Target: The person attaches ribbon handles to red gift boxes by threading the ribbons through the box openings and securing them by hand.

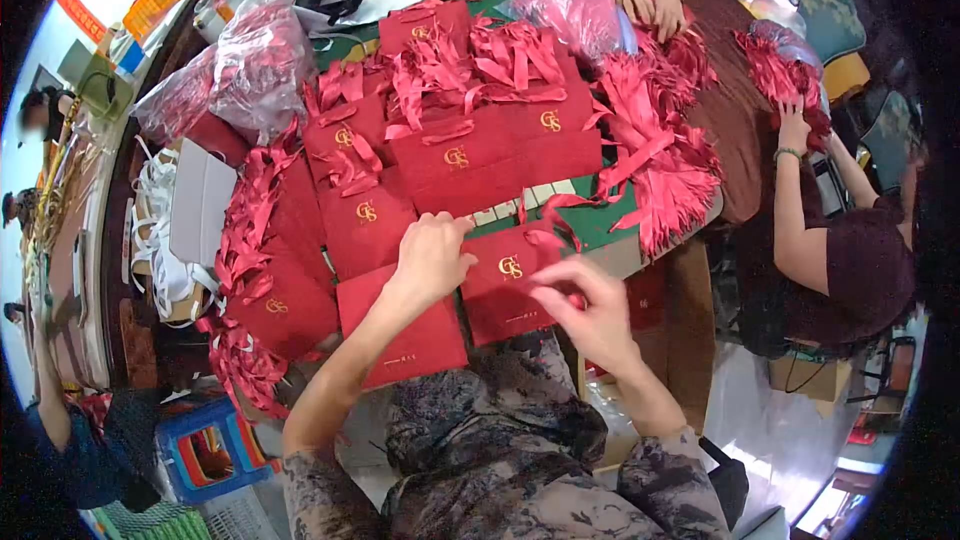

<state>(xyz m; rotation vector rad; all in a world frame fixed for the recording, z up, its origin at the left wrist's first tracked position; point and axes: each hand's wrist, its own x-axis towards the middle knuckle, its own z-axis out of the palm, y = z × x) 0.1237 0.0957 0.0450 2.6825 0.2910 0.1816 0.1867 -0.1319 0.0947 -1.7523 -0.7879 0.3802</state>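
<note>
Two flat red bags with gold lettering lie in front of me at the table edge. My left hand (435,258) is over the left red bag (400,330), near the top corner of the right red bag (505,305), thumb and fingers apart. Just over the right side of that second bag is my right hand (592,312), its thumb and index finger curved with a gap between them. A bit of red shows in that gap; I cannot tell whether it is ribbon or bag. A red ribbon handle (545,237) loops at the bag's top edge.
Stacked red bags (455,165) with ribbon handles cover the green tabletop (610,215). Ribbon bundles (665,175) lie at right, plastic-wrapped packs (260,70) at back left. A co-worker's hands (650,5) are at the far side; another person (850,250) sits at right.
</note>
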